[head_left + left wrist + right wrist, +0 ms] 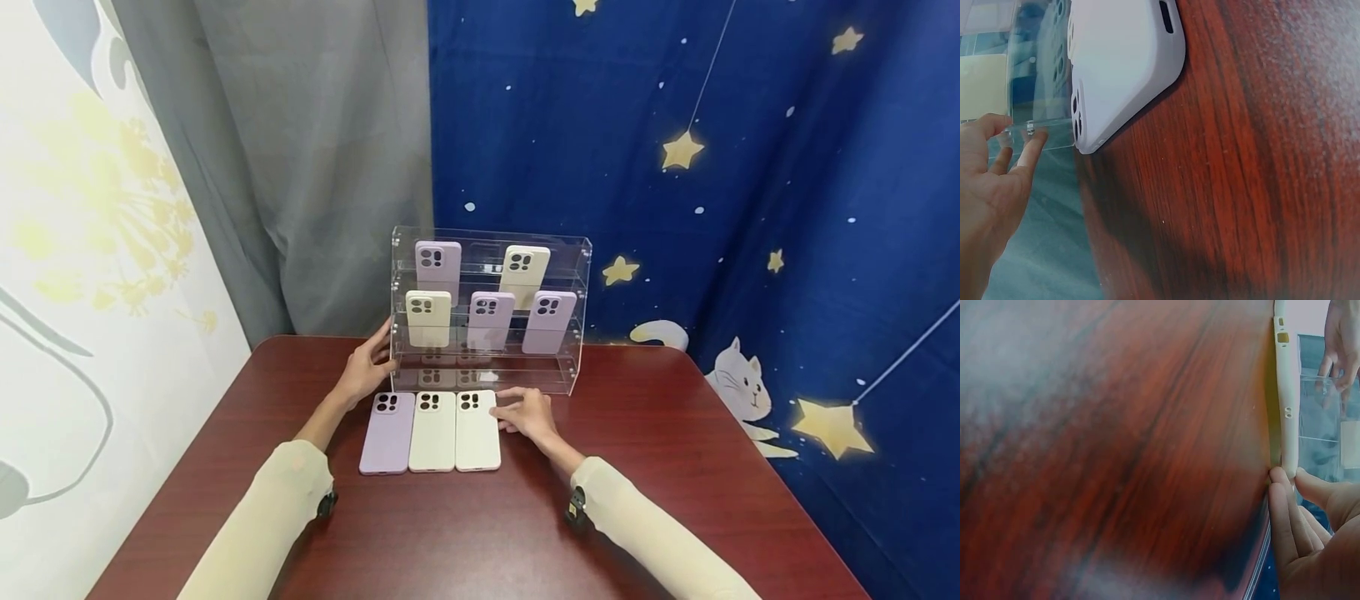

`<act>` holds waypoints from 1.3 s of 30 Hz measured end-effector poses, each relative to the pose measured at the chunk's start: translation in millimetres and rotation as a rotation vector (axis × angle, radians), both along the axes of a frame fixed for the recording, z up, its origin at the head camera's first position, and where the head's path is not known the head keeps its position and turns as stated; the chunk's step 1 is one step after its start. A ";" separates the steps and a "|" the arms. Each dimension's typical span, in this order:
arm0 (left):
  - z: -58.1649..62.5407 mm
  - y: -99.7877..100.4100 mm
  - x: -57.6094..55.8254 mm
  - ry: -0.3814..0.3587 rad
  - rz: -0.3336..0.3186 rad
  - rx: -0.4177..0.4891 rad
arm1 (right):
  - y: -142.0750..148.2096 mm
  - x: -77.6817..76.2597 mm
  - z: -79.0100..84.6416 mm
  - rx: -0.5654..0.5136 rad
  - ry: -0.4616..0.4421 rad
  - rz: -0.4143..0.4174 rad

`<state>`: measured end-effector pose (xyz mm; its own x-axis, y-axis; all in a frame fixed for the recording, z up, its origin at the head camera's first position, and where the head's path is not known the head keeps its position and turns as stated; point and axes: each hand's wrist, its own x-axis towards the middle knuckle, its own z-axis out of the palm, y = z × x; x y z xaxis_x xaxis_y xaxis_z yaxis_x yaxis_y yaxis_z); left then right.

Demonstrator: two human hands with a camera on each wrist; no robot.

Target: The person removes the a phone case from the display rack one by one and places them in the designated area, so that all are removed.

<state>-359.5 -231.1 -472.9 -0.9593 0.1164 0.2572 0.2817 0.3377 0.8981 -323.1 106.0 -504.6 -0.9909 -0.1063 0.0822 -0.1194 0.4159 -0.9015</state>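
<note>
Three phone cases lie side by side on the table in the head view: a lilac case (387,435), a middle cream case (432,435) and a right cream case (477,433). My right hand (529,414) pinches the right cream case by its upper right corner; in the right wrist view the thumb is on one face and fingers are on the other. Against the left side of a clear acrylic display rack (487,381), my left hand (363,367) rests its fingertips. The left wrist view shows those fingers (1034,150) touching the transparent side panel.
On the rack's upper tiers stand an upper lilac case (438,273), an upper cream case (525,271), a lower cream case (428,321) and two lower lilac cases (491,321). A dark red wooden table (465,533) holds everything. Grey and blue curtains (600,125) hang behind it.
</note>
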 end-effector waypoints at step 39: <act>-2.0 -2.8 -2.7 -0.006 -0.013 0.000 | 38.0 -14.0 32.8 -0.038 0.143 -0.084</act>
